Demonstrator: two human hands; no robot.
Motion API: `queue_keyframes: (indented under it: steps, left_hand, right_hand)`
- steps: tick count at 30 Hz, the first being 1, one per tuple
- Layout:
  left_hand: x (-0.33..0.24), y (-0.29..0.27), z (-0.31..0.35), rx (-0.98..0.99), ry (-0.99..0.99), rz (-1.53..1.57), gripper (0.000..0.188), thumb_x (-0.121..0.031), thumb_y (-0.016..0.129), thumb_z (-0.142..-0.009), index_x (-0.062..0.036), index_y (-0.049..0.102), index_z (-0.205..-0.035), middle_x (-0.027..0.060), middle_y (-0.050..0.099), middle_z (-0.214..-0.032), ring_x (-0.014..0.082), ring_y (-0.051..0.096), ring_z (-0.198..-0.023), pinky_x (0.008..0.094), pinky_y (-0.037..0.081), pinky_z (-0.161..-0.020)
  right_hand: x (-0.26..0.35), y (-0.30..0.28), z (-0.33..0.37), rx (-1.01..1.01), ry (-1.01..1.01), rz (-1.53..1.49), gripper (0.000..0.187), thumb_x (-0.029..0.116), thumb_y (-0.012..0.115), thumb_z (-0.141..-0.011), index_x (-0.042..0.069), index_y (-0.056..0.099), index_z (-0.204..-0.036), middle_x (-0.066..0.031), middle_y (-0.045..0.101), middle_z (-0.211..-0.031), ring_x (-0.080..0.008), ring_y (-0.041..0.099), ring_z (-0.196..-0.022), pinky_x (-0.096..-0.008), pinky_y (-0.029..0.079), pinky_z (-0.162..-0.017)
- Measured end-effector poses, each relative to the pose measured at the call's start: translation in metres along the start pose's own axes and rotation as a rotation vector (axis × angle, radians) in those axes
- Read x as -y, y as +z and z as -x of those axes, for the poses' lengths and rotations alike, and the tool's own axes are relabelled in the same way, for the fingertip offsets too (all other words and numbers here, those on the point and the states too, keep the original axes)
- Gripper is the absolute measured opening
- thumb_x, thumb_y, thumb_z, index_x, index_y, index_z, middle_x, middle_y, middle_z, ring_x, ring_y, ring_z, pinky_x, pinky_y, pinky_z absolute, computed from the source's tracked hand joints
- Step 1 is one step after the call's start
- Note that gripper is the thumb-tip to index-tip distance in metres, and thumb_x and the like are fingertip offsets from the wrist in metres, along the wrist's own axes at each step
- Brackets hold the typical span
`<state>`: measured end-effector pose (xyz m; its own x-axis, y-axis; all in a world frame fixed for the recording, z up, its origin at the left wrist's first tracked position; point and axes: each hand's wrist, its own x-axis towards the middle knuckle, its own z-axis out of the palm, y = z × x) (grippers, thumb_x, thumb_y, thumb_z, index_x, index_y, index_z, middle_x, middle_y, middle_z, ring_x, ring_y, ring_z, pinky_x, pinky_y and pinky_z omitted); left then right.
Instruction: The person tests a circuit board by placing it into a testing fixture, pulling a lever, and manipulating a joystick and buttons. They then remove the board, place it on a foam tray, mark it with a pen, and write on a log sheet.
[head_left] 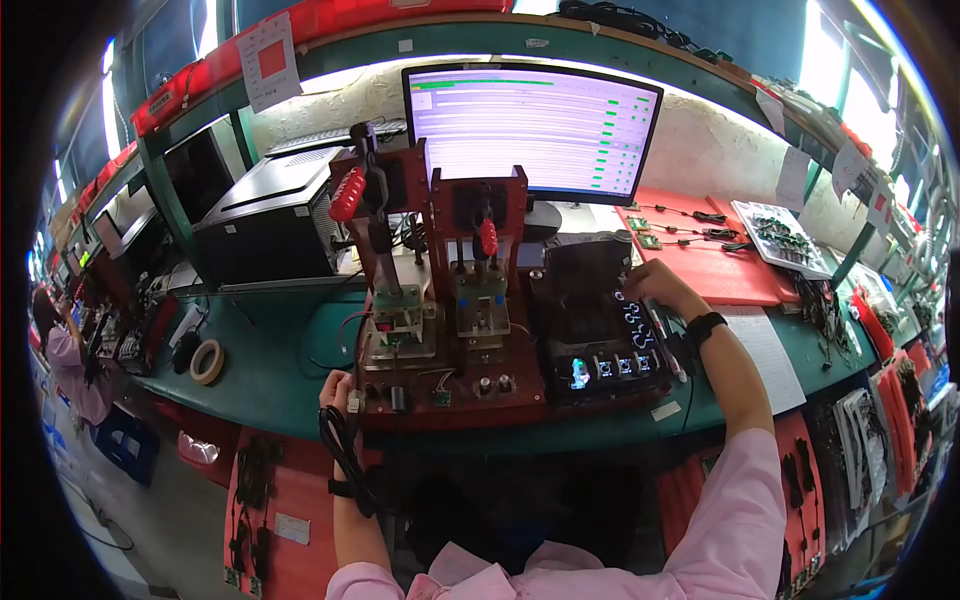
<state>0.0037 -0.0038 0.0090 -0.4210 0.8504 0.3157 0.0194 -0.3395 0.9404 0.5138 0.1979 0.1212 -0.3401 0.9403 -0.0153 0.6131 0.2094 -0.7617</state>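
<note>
My left hand (pixel 338 390) is closed in a pinch on a cable plug at the left front corner of a dark red test fixture (pixel 450 385). The plug's black cable (pixel 345 450) hangs in loops over my wrist. Two toggle clamps with red handles, the left one (pixel 348 194) and the right one (pixel 489 238), stand on the fixture over small circuit boards. My right hand (pixel 660 284) reaches to the upper right edge of a black instrument box (pixel 590 340) with lit white digits. Its fingers are bent together there; what they grip is too small to make out.
A lit monitor (pixel 530 130) stands behind the fixture, beside a black computer case (pixel 270 225). Red foam sheets (pixel 700 262) with cabled boards and a white tray (pixel 780 240) lie at the right. A tape roll (pixel 207 362) sits at the left. Another person (pixel 75 360) is far left.
</note>
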Motion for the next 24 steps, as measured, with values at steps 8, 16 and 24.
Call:
queue_keyframes:
  steps: [8, 16, 24]
  left_hand:
    - [0.010, 0.004, -0.004, -0.032, -0.005, -0.027, 0.019, -0.013, 0.050, -0.091, -0.0048, 0.048, -0.074, -0.0068, 0.035, -0.064, 0.0018, 0.032, -0.058, 0.0204, 0.026, -0.051]
    - [0.009, -0.003, -0.002, -0.023, 0.038, -0.073, 0.018, -0.012, 0.051, -0.090, -0.0039, 0.049, -0.074, -0.0067, 0.036, -0.064, 0.0023, 0.032, -0.059, 0.0213, 0.026, -0.052]
    - [0.012, -0.001, -0.002, -0.063, -0.004, -0.058, 0.017, -0.012, 0.052, -0.090, -0.0036, 0.050, -0.075, -0.0065, 0.036, -0.063, 0.0020, 0.033, -0.059, 0.0210, 0.026, -0.052]
  right_hand:
    - [-0.016, -0.002, -0.015, -0.179, -0.057, 0.027, 0.012, 0.004, 0.063, -0.071, -0.001, 0.070, -0.079, -0.0085, 0.067, -0.069, -0.0135, 0.064, -0.062, -0.0263, 0.050, -0.054]
    - [0.045, -0.016, -0.008, -0.427, -0.070, 0.793, 0.020, 0.013, 0.060, -0.078, -0.003, 0.068, -0.088, -0.0150, 0.068, -0.078, -0.0323, 0.066, -0.078, -0.0390, 0.054, -0.070]
    - [0.088, 0.067, -0.045, -0.208, -0.420, 0.729, 0.053, 0.041, 0.055, -0.085, 0.005, 0.052, -0.123, -0.0183, 0.061, -0.110, -0.0342, 0.056, -0.106, -0.0448, 0.040, -0.095]
